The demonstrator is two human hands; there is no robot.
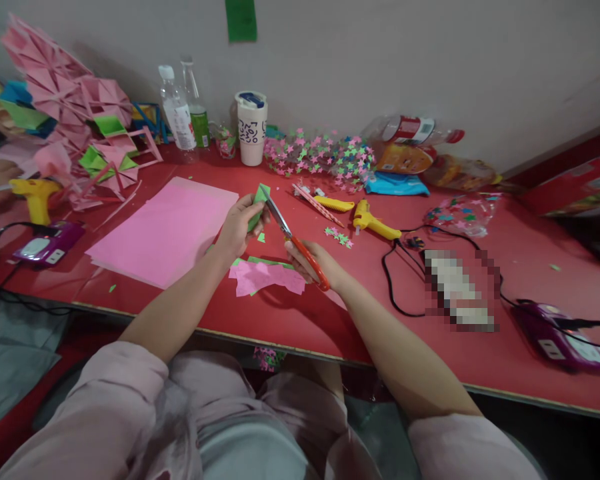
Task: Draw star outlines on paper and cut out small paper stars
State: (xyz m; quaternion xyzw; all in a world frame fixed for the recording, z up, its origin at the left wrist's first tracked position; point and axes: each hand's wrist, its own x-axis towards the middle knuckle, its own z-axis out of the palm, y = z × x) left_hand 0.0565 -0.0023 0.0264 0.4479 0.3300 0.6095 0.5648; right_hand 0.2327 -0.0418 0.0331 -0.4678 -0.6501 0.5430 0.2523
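Observation:
My left hand [241,225] pinches a small folded piece of green paper [261,203] above the red table. In my right hand [310,261] is a pair of scissors [300,245] with orange handles, its blades reaching up to the green paper's edge. Whether the blades touch the paper I cannot tell. Below my hands lie pink paper scraps [270,277] with green pieces under them. A stack of pink paper sheets [165,230] rests left of my left hand. Several small green and pink paper stars [338,236] lie to the right of the scissors.
A yellow glue gun [375,222], a yellow cutter [334,203] and a black cable lie at right. Bottles, a white cup [251,130] and a star-filled bag [320,157] line the wall. At left are pink paper constructions [60,87], a second glue gun [36,199] and another person's hand.

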